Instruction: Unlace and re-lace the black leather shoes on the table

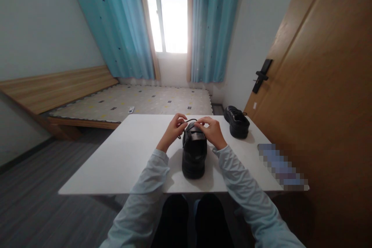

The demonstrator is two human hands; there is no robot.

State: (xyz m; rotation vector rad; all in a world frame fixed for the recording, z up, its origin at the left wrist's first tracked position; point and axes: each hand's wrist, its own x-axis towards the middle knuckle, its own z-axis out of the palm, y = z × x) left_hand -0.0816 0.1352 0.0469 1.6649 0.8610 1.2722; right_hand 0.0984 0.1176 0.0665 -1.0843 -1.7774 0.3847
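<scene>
Pinching thin black lace (192, 119) with left hand (175, 126) and right hand (213, 130) over shiny, round-heeled black shoe (193, 167) on smooth white table (116, 162).

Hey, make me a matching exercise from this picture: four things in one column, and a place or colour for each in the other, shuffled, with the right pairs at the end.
Things
1. Shoelace
2. Door handle
3. Curtains
4. Far shoe

Places and colours
A. Blue, on either side of the window
B. On the right part of the table
C. Running between the left hand and the right hand
D. Black, on the wooden door

Right pairs: 1-C, 2-D, 3-A, 4-B
</scene>
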